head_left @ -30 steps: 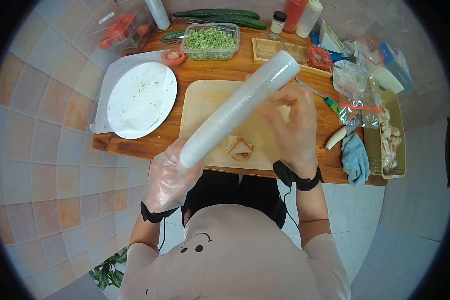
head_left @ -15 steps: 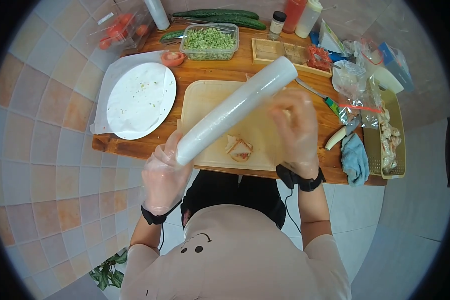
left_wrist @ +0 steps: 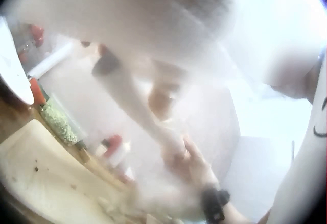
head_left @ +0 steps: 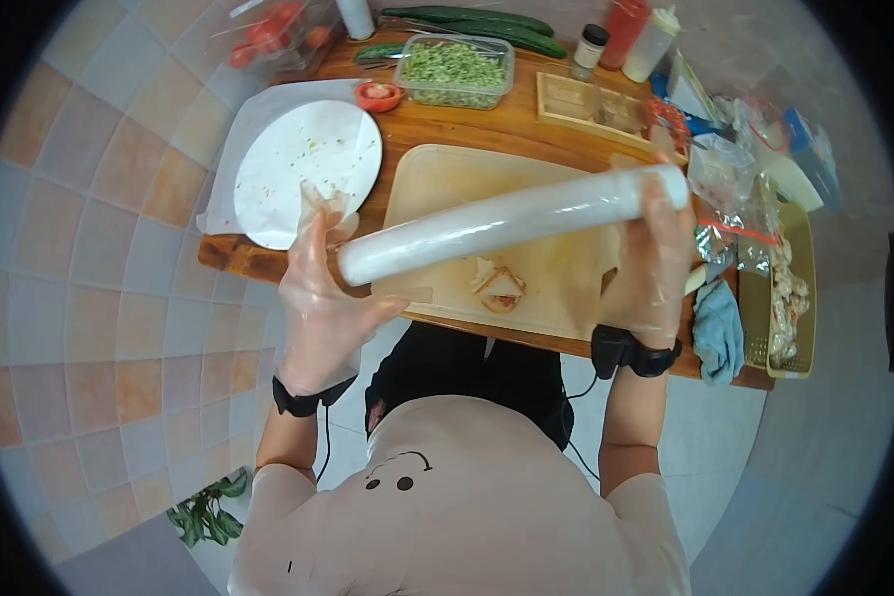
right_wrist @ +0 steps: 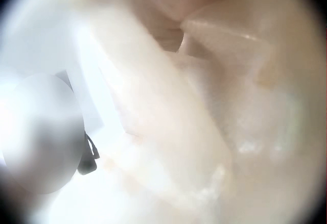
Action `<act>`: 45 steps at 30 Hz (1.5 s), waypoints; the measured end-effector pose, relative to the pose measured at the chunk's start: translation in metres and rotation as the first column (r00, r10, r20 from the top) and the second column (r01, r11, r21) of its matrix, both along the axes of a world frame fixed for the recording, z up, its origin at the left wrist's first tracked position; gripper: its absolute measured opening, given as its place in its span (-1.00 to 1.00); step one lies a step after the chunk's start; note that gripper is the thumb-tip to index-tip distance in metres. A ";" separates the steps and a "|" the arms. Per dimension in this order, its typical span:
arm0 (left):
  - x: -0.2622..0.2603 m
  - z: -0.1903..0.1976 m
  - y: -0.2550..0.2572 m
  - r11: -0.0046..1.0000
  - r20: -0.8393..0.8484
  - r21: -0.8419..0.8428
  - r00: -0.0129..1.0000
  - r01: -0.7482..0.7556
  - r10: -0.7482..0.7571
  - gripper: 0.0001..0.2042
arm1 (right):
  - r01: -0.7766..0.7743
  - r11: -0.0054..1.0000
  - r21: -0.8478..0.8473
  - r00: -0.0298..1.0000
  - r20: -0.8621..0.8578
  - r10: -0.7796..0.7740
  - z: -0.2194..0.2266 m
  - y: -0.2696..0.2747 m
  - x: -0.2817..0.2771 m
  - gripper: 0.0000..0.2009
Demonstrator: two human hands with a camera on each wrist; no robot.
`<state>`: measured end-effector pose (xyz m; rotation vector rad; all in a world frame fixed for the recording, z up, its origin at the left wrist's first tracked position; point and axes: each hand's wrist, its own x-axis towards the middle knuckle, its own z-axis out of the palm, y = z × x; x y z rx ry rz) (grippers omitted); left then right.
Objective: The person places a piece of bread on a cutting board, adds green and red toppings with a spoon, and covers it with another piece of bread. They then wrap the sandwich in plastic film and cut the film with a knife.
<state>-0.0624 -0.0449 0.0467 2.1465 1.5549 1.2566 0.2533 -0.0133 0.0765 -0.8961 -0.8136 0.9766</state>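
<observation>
A long white roll of cling film (head_left: 507,221) is held slantwise above the pale cutting board (head_left: 437,179) in the head view. My right hand (head_left: 654,263), in a clear plastic glove, grips the roll's right end. The left hand (head_left: 320,308), gloved too, is spread beside the roll's left end, fingers extended and thumb apart. In the left wrist view, the roll (left_wrist: 134,99) shows its dark hollow core facing the camera. A small piece of sandwich (head_left: 500,288) lies on the board below the roll. The right wrist view is mostly blurred glove plastic.
At the left is a white plate (head_left: 313,169) with crumbs, near a cut tomato (head_left: 378,95). Behind the board stand a tub of chopped greens (head_left: 457,99) and a wooden condiment tray (head_left: 586,121). A blue cloth (head_left: 718,333) and basket (head_left: 810,298) sit at right.
The roll has swung to a flatter slant, its far end moving right. My right hand now grips that end, while the left hand has let go and spread its fingers. The view has shifted slightly.
</observation>
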 end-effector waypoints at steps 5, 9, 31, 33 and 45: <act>-0.009 -0.011 0.004 0.880 0.534 -0.328 0.836 0.344 -0.128 0.14 | -0.001 0.997 0.072 1.000 -0.012 0.002 -0.023 0.002 0.022 -0.40; -0.004 -0.011 0.000 0.786 0.699 -0.406 0.713 0.466 -0.062 -0.01 | 0.023 0.997 0.075 1.000 0.007 -0.024 -0.016 -0.005 0.010 -0.38; 0.008 0.005 -0.016 0.963 0.056 0.082 0.964 0.256 -0.261 -0.38 | -0.074 0.939 0.335 0.174 0.932 -0.319 0.013 -0.038 -0.059 -0.63; 0.012 0.009 -0.019 0.964 -0.017 0.112 0.970 0.242 -0.242 -0.37 | -0.062 0.932 0.357 0.211 0.918 -0.337 -0.001 -0.032 -0.062 -0.68; 0.019 0.004 -0.023 0.962 -0.078 0.215 0.984 0.171 -0.157 -0.45 | -0.025 0.924 0.382 0.372 0.861 -0.346 -0.012 -0.015 -0.053 -0.81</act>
